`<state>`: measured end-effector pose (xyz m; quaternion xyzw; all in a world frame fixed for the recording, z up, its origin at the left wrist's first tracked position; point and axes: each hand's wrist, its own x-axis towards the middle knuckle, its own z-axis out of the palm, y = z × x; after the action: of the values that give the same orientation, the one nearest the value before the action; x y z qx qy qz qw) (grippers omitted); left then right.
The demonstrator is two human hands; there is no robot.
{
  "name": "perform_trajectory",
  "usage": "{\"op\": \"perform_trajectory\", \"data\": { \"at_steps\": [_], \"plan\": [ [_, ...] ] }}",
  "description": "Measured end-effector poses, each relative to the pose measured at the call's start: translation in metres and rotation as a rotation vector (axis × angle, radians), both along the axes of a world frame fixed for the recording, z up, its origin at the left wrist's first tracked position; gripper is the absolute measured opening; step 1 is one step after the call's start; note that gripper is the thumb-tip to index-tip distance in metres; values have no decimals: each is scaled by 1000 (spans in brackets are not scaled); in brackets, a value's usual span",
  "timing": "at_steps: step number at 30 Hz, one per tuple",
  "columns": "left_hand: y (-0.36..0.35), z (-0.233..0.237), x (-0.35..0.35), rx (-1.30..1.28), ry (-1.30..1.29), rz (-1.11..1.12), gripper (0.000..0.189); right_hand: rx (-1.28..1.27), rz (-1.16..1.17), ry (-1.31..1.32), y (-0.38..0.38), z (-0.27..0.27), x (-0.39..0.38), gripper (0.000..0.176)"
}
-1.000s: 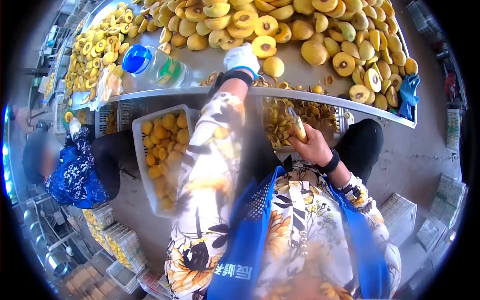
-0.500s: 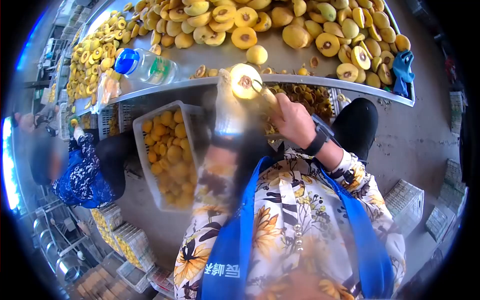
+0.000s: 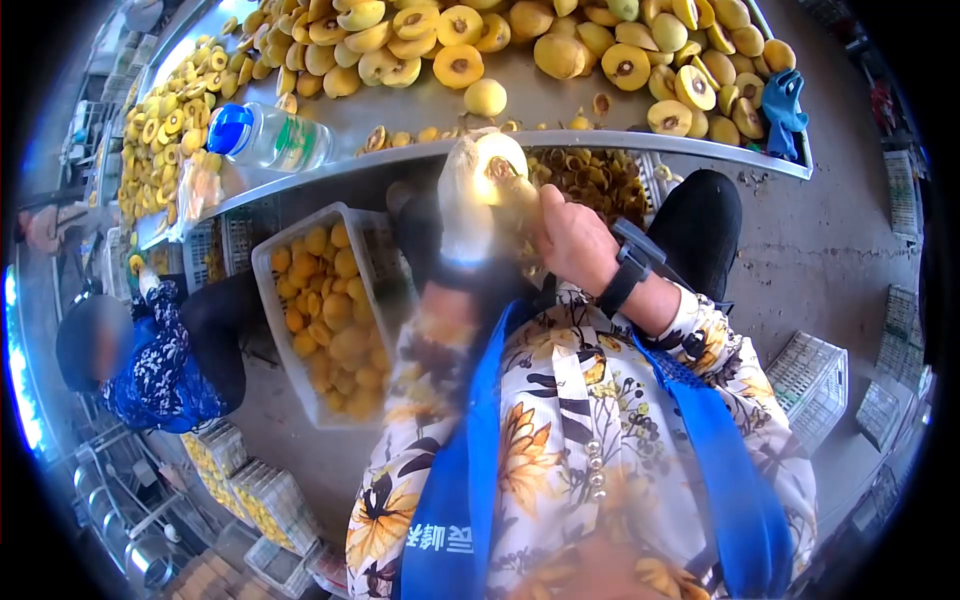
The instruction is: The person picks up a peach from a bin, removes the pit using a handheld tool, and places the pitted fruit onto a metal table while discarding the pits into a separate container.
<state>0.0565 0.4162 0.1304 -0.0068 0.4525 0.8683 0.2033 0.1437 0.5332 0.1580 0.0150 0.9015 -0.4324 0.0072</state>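
Note:
My left hand [image 3: 463, 205], in a white glove, holds a halved yellow peach [image 3: 497, 160] cut face up, its brown pit showing. My bare right hand [image 3: 568, 235] grips a small pitting tool [image 3: 520, 180] whose tip is at the pit. Both hands are close to my chest, just below the metal table's edge [image 3: 600, 137]. A black band sits on my right wrist.
Halved peaches [image 3: 440, 50] cover the metal table, with a blue-capped water bottle [image 3: 262, 135] at its left and a blue glove [image 3: 783, 100] at its right. A white crate of peeled halves [image 3: 325, 300] stands below left, a crate of pits [image 3: 590, 180] below centre. A seated person [image 3: 150, 350] works at left.
My left hand picked a peach half from the table and brought it down in front of me. My right hand rose with the tool to meet the pit.

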Motion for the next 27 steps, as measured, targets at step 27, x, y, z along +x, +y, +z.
{"op": "perform_trajectory", "data": {
  "at_steps": [27],
  "plan": [
    [-7,20,-14,-199,-235,-212,38,-139,79,17,1,-28,-3,19]
  ]
}}
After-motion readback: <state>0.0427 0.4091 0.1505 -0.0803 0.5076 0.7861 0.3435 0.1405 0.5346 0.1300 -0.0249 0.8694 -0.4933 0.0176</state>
